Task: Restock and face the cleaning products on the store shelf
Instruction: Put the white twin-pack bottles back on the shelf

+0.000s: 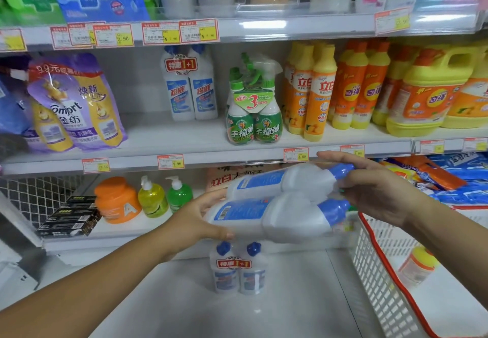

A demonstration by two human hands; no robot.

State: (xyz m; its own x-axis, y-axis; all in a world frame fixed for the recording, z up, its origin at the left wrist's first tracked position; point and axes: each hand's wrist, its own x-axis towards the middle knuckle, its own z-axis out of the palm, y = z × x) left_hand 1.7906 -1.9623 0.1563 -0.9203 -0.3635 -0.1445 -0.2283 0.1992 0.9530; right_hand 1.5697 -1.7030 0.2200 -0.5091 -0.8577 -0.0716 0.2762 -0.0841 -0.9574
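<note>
White metal shelving fills the view. The top shelf [303, 27] carries a clear plastic guard [264, 9] along its front edge, and a bright streak of reflected light [262, 24] glares off the edge strip. Red-and-yellow price tags [170, 161] sit in the front strips of the top shelf and the middle shelf [171, 137]. A plain pale back panel [142, 81] shows behind the middle shelf. Lower down, at the left edge, a wire mesh panel [39, 192] stands beside the lower shelf [118, 229]. Beneath that, a smooth white surface [277, 316] spreads toward the camera, evenly lit, with only soft shadows
</note>
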